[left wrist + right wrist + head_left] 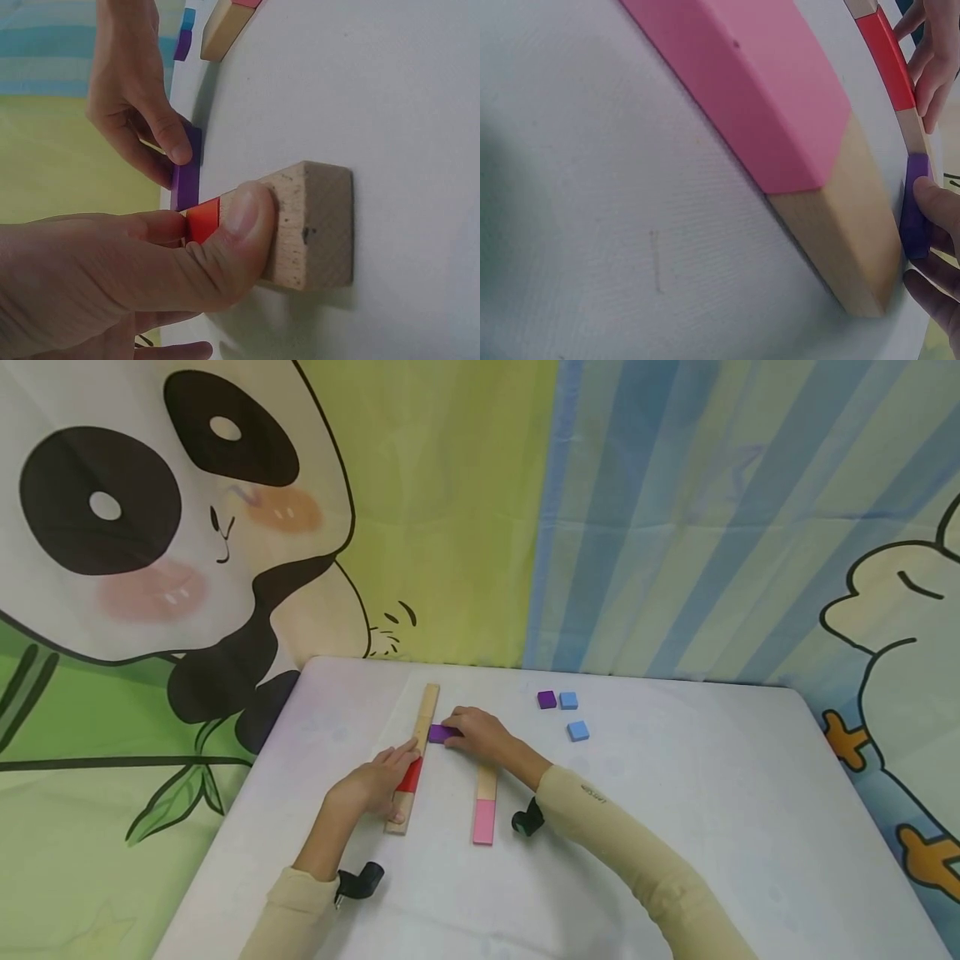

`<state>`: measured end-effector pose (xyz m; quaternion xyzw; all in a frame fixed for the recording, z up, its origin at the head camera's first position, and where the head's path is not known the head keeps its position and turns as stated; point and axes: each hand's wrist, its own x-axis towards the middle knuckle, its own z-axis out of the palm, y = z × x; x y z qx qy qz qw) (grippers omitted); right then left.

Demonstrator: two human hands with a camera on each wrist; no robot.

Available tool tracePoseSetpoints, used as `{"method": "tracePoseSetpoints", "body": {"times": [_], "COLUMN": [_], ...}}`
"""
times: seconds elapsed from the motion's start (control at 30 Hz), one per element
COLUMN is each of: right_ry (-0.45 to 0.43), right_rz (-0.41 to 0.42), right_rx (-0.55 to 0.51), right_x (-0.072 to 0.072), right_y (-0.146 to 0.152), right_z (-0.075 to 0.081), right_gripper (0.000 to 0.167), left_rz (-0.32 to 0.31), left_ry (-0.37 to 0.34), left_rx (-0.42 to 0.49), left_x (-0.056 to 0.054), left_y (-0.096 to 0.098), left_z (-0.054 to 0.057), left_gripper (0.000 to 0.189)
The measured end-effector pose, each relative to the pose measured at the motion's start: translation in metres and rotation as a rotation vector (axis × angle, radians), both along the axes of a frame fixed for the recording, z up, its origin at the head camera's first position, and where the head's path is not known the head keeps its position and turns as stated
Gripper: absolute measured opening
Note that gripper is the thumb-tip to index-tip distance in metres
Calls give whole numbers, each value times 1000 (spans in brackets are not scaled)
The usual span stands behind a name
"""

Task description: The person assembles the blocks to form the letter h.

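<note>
My left hand (371, 785) rests on a long row of wooden pieces (426, 710), plain wood with a red part (409, 774). Its thumb presses the top of the plain near end (326, 225), while the index fingertip touches the row beyond the red. To the right of this row, my right hand (483, 733) pinches a purple block (439, 733) between thumb and fingers. The purple block (915, 206) lies crosswise, its left end right at the row's side. Below the right hand lies a shorter pink and plain wood strip (484, 821), its far end partly hidden by that hand.
At the back right of the white table (712, 793) lie a small purple cube (547, 700) and two light blue cubes (568, 701). A dark wrist camera (362, 881) juts from the left sleeve, another (528, 817) from the right. A patterned curtain (435, 527) hangs behind.
</note>
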<state>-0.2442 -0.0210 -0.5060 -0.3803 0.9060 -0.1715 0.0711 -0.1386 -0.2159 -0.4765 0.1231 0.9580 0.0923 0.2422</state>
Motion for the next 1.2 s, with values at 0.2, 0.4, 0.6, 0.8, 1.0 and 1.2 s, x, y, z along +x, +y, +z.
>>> {"method": "tracePoseSetpoints", "body": {"times": [0.2, 0.4, 0.6, 0.8, 1.0, 1.2], "right_ry": [3, 18, 51, 81, 67, 94], "right_rz": [-20, -26, -36, -81, -156, -215], "right_rx": [12, 11, -24, -112, -116, -99], "right_x": [0, 1, 3, 3, 8, 17], "right_y": [-2, -4, 6, 48, 104, 154], "right_z": [-3, -6, 1, 11, 11, 9], "right_gripper": [39, 40, 45, 42, 42, 46], "left_rz": [-4, -3, 5, 27, 38, 28], "left_ry": [-2, -5, -9, -14, -12, -3], "left_rx": [3, 8, 5, 2, 12, 23], "left_x": [-1, -1, -1, 0, 1, 0], "left_y": [0, -1, -1, 1, 0, -2], "left_z": [1, 0, 0, 1, 0, -3], "left_gripper": [107, 107, 107, 106, 106, 106]}}
